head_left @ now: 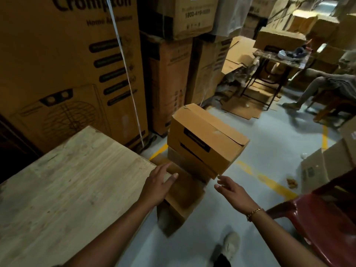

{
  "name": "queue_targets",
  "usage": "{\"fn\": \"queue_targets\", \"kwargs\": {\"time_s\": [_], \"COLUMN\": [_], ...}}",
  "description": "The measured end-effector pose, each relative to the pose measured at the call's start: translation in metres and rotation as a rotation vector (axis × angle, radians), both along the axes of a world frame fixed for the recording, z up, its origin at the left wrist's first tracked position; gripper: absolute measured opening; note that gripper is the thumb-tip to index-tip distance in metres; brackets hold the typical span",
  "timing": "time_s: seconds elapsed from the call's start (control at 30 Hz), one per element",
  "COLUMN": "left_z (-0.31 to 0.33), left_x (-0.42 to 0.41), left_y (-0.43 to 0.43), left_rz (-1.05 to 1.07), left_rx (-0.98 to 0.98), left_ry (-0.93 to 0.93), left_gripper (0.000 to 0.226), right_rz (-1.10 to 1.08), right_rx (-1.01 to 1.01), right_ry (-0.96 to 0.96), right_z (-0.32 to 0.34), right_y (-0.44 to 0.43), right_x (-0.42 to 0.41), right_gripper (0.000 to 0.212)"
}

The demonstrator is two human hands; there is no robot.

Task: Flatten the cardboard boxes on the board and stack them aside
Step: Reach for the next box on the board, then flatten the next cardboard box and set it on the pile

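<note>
In the head view the cardboard boxes (192,170) stand as a stack on the floor (260,147), just beside the right corner of the worktop (73,189), not on it. The top box (206,139) sits askew on the lower ones and has its full shape. The left hand (159,185) lies over the worktop corner, fingers straight, the tips reaching toward a lower box; it grips nothing. The right hand (231,189) hovers to the right of the worktop, fingers apart and relaxed, just under the near corner of the top box, not touching it. A red chair (317,228) is further right of the worktop. I judge the step is fetching a box for flattening; next, both hands must take the top box by its sides and bring it onto the worktop without pushing the stack over
</note>
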State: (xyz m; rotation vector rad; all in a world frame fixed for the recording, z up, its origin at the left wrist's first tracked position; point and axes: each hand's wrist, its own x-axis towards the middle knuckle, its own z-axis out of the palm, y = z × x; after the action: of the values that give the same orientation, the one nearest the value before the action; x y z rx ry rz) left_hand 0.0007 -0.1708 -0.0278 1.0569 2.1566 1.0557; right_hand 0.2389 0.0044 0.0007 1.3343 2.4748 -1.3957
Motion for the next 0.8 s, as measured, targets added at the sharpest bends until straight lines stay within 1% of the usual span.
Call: {"fn": "queue_targets", "kwargs": {"time_s": [0.1, 0.17, 0.23, 0.3, 0.33, 0.5, 0.57, 0.63, 0.67, 0.7, 0.73, 0.77, 0.8], "left_z": [-0.032, -0.055, -0.074, -0.093, -0.101, -0.149, -0.173, -0.203, -0.22, -0.24, -0.263, -0.287, -0.312], "left_x": [0.007, 0.021, 0.042, 0.064, 0.074, 0.098, 0.102, 0.102, 0.102, 0.099, 0.097, 0.093, 0.089], "left_y": [0.051, 0.086, 0.117, 0.145, 0.156, 0.187, 0.19, 0.193, 0.194, 0.195, 0.196, 0.198, 0.199], "left_rz": [0.134, 0.269, 0.389, 0.47, 0.497, 0.672, 0.768, 0.849, 0.874, 0.892, 0.907, 0.915, 0.92], "left_rx": [-0.003, -0.009, -0.022, -0.067, -0.096, -0.226, -0.241, -0.266, -0.291, -0.314, -0.339, -0.364, -0.386], "left_ry": [-0.065, -0.083, -0.103, -0.173, -0.21, -0.386, -0.492, -0.542, -0.555, -0.569, -0.586, -0.598, -0.61], "left_gripper": [0.055, 0.051, 0.046, 0.042, 0.041, 0.046, 0.044, 0.042, 0.042, 0.042, 0.041, 0.041, 0.042], "right_rz": [0.128, 0.196, 0.251, 0.281, 0.291, 0.36, 0.389, 0.397, 0.39, 0.387, 0.392, 0.406, 0.418], "right_rx": [-0.027, -0.063, -0.123, -0.223, -0.27, -0.409, -0.438, -0.461, -0.468, -0.476, -0.483, -0.48, -0.469], "right_ry": [-0.054, -0.089, -0.115, -0.137, -0.15, -0.245, -0.294, -0.335, -0.359, -0.379, -0.396, -0.407, -0.412], "right_z": [-0.03, -0.05, -0.067, -0.084, -0.094, -0.159, -0.193, -0.235, -0.256, -0.276, -0.295, -0.317, -0.342], "right_y": [0.081, 0.132, 0.174, 0.206, 0.219, 0.263, 0.272, 0.281, 0.284, 0.286, 0.287, 0.288, 0.29], "right_x": [-0.015, -0.026, -0.036, -0.043, -0.047, -0.067, -0.074, -0.082, -0.086, -0.092, -0.099, -0.106, -0.113], "right_gripper": [0.042, 0.047, 0.047, 0.043, 0.045, 0.046, 0.058, 0.077, 0.083, 0.081, 0.071, 0.056, 0.046]}}
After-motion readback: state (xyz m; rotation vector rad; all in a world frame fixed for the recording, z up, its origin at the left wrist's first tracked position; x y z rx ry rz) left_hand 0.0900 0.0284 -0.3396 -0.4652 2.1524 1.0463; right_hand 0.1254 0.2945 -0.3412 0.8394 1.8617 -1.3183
